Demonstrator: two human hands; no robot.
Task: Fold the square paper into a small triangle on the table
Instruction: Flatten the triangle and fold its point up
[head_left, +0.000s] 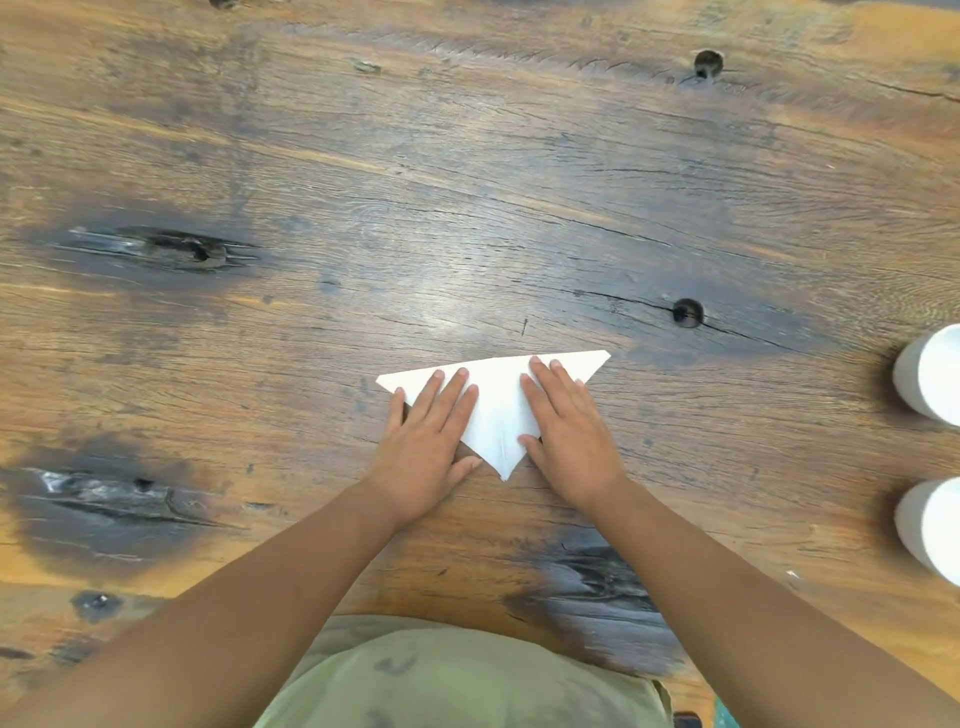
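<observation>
A white paper (496, 410) lies flat on the wooden table (467, 208), folded into a triangle with its long edge away from me and its tip pointing toward me. My left hand (426, 447) rests palm down on the paper's left half, fingers spread. Over the right half my right hand (566, 431) presses flat in the same way. Neither hand grips the paper; both hold it down. Parts of both slanted edges are hidden under my hands.
Two white cylinders stand at the right edge, one (930, 379) farther from me and one (932, 525) closer. The table has dark knots, cracks and small holes (688, 313). The table's near edge meets my green shirt (457, 675).
</observation>
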